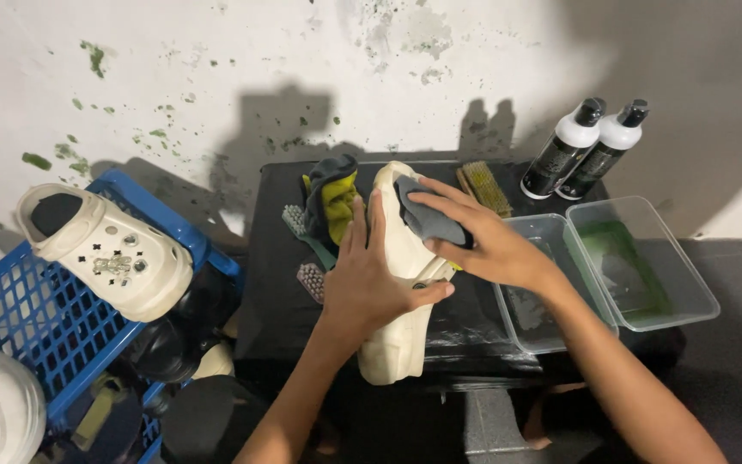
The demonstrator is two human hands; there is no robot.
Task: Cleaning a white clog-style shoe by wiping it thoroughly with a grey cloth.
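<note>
We have a cream foam clog (398,283) lying lengthwise on the black worktop (278,283), toe end near us at the worktop's near edge and the other end pointing far toward the stained wall (216,69). Our left hand (369,279) lies flat across the clog's left flank, fingers spread upward and thumb hooked over the middle, pinning it down rather than wrapping it. Our right hand (483,241) presses a folded grey cloth (427,219) against the upper far part of the clog, fingers closed over the cloth. We judge the clog light and springy, with a thick moulded body that gives a little under pressure but will not break; wet, its smooth skin would likely be slippery, so a broad palm hold across the middle, as the left hand has it, or a pinch on the thick rim of the opening, seems the surest. The cloth is soft and limp and needs bunching to stay put. Just left of the clog lie a grey-and-yellow rag (330,202) and two small brushes (307,258); a bristle brush (484,186) sits far right of it, then two black-and-white bottles (581,150) and two clear plastic tubs (611,271). At the left, a matching clog (109,253) rests on a blue crate (27,318).
</note>
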